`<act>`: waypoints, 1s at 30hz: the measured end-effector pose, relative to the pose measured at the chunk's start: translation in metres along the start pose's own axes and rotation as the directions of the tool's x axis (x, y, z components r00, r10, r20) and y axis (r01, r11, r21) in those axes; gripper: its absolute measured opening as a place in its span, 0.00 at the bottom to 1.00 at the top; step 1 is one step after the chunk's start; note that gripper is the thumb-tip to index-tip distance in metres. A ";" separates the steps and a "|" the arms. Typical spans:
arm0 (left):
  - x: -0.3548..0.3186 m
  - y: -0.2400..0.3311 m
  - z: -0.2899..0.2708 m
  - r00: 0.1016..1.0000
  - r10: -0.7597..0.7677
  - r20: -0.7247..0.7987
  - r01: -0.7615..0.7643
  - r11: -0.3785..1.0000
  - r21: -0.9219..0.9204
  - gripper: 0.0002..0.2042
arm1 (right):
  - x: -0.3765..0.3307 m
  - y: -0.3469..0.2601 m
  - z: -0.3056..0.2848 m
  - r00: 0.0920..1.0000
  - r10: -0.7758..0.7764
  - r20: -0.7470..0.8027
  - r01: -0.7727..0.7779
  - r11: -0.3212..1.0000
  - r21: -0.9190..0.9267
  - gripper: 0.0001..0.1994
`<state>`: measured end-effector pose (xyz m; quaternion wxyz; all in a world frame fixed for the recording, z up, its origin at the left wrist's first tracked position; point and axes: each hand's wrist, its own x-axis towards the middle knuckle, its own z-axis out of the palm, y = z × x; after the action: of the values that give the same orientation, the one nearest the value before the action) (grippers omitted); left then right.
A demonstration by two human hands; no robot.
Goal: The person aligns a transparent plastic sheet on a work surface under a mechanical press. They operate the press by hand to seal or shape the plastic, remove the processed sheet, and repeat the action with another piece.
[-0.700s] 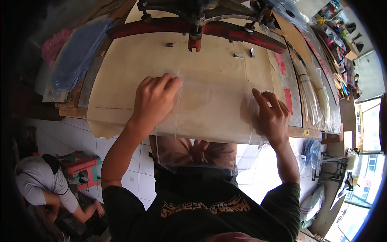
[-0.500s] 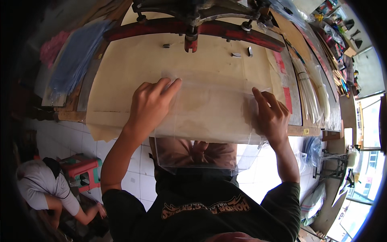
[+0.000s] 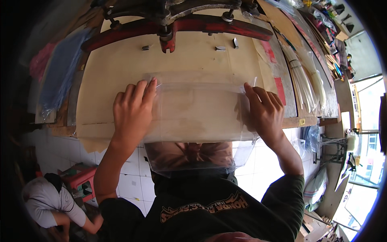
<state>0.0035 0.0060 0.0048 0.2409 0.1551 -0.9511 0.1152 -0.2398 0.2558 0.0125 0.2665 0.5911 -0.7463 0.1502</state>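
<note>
A clear plastic sheet with folded edges (image 3: 197,115) lies over the near part of the tan paper (image 3: 109,80) on the worktable. Its near part hangs past the table edge towards my body. At its left edge, my left hand (image 3: 135,107) is closed, with thumb and index finger at the far left corner. My right hand (image 3: 264,111) grips the opposite edge, fingers curled and index fingertip near the far right corner. Beyond the sheet, a red metal bar (image 3: 193,26) with a notched centre piece hangs over the table on a dark frame.
Small metal pieces (image 3: 220,49) lie on the paper beneath the bar. Blue plastic sheets (image 3: 64,72) are stacked at the left; bundled pale strips (image 3: 300,76) lie at the right. A person in a light shirt (image 3: 44,201) bends by a red stool (image 3: 80,177) at lower left.
The view has shifted, so the table and red bar appear farther left. My left hand has moved to the sheet's left edge, and my hands are wider apart. The sheet looks straighter.
</note>
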 end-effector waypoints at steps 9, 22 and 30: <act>0.005 -0.006 0.000 1.000 0.003 0.023 0.002 0.974 -0.228 0.18 | 0.007 0.012 0.002 0.997 0.074 0.004 -0.074 0.986 0.150 0.15; -0.002 -0.003 0.002 1.000 0.013 -0.022 -0.017 0.979 -0.204 0.24 | 0.046 0.022 -0.009 0.824 0.408 0.393 -0.547 0.754 0.364 0.12; -0.003 -0.001 -0.001 1.000 0.024 -0.011 -0.025 0.987 -0.156 0.23 | 0.027 0.013 -0.006 0.897 0.370 0.242 -0.441 0.796 0.415 0.06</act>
<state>0.0069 0.0066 0.0037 0.2553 0.1235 -0.9579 0.0441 -0.2555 0.2413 0.0343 0.0241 0.4725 -0.8163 0.3314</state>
